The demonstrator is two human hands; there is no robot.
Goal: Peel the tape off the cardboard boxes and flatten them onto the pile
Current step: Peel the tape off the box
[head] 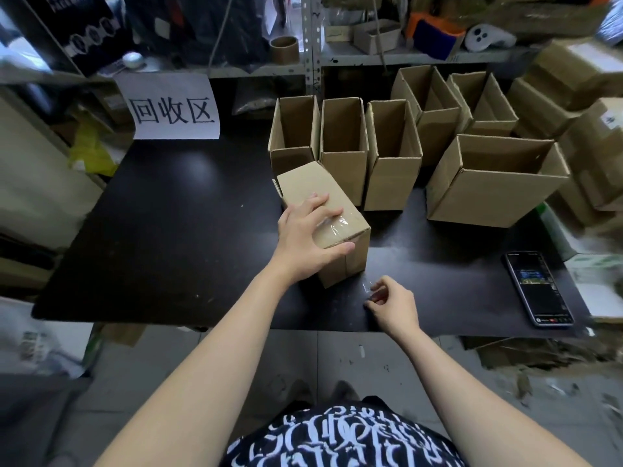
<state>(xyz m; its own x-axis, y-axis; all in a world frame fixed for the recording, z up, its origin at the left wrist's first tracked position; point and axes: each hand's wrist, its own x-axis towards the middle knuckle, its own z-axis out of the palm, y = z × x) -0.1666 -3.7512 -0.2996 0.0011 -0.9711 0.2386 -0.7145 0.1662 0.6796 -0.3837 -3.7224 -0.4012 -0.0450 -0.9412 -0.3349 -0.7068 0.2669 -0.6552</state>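
Note:
A small cardboard box [305, 185] lies on its side on the black table [175, 230], its near end sealed with clear tape [333, 227]. My left hand [308, 237] rests on top of this box, fingers spread across the taped end and thumb on the near face. My right hand [392, 303] hovers just in front of the box, over the table's near edge. Its fingers are curled and pinch a small piece of clear tape [367, 286].
Several open upright boxes [344, 153] stand in a row behind the held box, with a larger one [495, 183] to the right. A phone [537, 288] lies at the table's right front. A paper sign [173, 107] hangs at the back left. Cardboard scraps [539, 355] cover the floor at right.

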